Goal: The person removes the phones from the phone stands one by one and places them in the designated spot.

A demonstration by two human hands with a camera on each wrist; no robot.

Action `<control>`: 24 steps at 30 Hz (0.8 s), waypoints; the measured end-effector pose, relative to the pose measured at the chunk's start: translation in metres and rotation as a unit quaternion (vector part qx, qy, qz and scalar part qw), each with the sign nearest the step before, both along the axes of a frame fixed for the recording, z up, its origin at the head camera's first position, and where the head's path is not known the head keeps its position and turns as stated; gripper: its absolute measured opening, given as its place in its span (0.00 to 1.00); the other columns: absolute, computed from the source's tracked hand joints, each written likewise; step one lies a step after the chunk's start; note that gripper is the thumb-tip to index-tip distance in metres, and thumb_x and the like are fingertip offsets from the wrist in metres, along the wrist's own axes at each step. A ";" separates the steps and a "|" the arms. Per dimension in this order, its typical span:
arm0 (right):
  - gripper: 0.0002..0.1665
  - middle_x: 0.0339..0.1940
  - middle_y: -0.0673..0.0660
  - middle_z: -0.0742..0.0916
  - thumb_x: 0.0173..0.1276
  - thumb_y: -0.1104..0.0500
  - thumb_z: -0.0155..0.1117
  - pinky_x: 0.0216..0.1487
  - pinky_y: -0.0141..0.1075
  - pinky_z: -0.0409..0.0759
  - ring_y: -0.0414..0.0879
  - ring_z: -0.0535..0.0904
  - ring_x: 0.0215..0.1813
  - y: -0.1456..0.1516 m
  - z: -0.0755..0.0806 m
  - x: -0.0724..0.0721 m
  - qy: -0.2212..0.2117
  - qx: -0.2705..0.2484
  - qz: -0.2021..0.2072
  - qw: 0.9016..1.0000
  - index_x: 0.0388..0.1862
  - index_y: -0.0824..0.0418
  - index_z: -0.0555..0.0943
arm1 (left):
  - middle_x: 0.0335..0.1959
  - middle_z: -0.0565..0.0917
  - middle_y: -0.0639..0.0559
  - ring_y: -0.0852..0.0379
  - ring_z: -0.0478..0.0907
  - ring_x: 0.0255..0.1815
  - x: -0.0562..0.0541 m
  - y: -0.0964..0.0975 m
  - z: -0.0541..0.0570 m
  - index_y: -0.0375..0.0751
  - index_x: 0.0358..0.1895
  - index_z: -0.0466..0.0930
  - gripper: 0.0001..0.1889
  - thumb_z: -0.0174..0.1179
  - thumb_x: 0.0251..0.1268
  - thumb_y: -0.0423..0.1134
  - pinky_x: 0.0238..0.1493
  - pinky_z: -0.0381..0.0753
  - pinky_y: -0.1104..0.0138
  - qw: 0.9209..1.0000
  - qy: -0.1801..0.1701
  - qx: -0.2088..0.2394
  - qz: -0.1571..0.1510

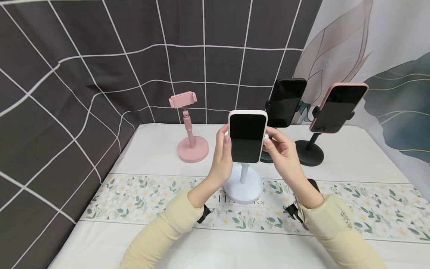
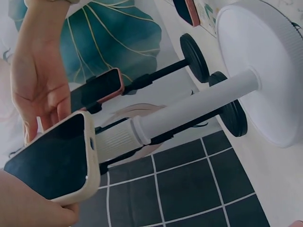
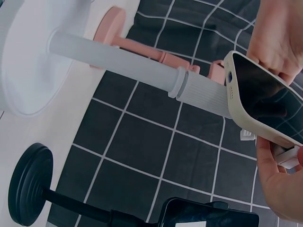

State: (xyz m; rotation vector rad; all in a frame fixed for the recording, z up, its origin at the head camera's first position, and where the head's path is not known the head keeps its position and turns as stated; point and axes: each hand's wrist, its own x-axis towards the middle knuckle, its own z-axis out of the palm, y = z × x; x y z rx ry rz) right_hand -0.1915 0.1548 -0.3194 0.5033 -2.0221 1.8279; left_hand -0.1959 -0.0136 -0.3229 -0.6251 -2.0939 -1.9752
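Phone (image 1: 248,139) set upright at the head of the white stand (image 1: 244,175), between both hands.
Its left edge is held by the left hand (image 1: 221,160); a side piece of the clamp (image 3: 288,158) is pinched by the right hand (image 1: 284,156). The phone is judged fairly light and stiff, its screen slippery and breakable, so it is best gripped by the pale case's long edges, with the glass left unpressed.
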 end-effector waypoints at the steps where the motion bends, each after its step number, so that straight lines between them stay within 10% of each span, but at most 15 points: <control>1: 0.20 0.45 0.37 0.81 0.69 0.70 0.53 0.45 0.22 0.78 0.30 0.80 0.44 0.000 0.000 0.000 -0.001 0.004 0.000 1.000 0.52 0.47 0.76 | 0.72 0.55 0.37 0.45 0.51 0.75 -0.001 -0.001 -0.001 0.30 0.70 0.49 0.53 0.22 0.57 0.77 0.73 0.51 0.51 1.000 0.005 0.006 0.000; 10: 0.17 0.45 0.36 0.80 0.71 0.67 0.50 0.45 0.20 0.77 0.29 0.78 0.43 0.004 0.002 -0.002 0.007 0.025 0.006 1.000 0.52 0.49 0.76 | 0.50 0.77 0.29 0.34 0.79 0.45 -0.012 -0.007 -0.005 0.26 0.60 0.66 0.20 0.31 0.77 0.35 0.47 0.80 0.52 0.998 0.025 0.051 0.004; 16: 0.19 0.46 0.36 0.80 0.71 0.68 0.51 0.46 0.21 0.77 0.29 0.79 0.43 0.004 0.002 -0.003 0.009 0.022 0.006 1.000 0.51 0.46 0.76 | 0.46 0.77 0.30 0.44 0.79 0.41 -0.015 -0.008 -0.007 0.27 0.60 0.66 0.17 0.36 0.76 0.32 0.45 0.81 0.60 0.998 0.037 0.049 0.014; 24: 0.20 0.53 0.46 0.80 0.71 0.71 0.46 0.51 0.20 0.73 0.28 0.75 0.50 -0.002 0.008 0.004 0.035 0.077 -0.031 0.996 0.61 0.73 0.68 | 0.34 0.79 0.36 0.48 0.79 0.33 -0.021 -0.013 -0.015 0.29 0.48 0.70 0.28 0.37 0.70 0.54 0.36 0.79 0.71 0.993 0.104 -0.042 0.041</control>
